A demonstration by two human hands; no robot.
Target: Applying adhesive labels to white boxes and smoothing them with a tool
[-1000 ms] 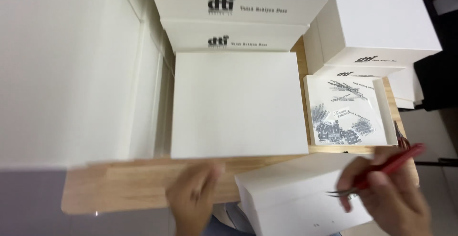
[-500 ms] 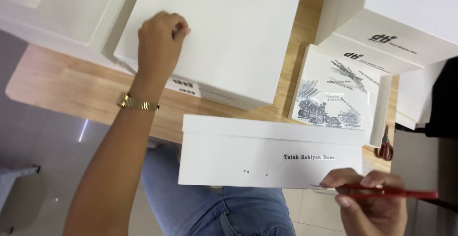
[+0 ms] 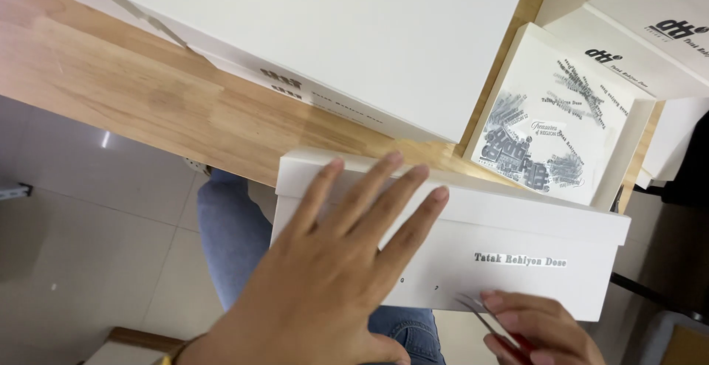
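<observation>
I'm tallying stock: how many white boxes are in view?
5, perhaps more hidden: one under the left hand, a large box on the table, an open printed-paper box at right, two stacked top right.

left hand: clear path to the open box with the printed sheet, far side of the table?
Probably yes. The left hand lies flat on the white box on the lap; the open box with the printed sheet sits just beyond it on the wooden table, nothing between. The right hand holds scissors, low.
</observation>
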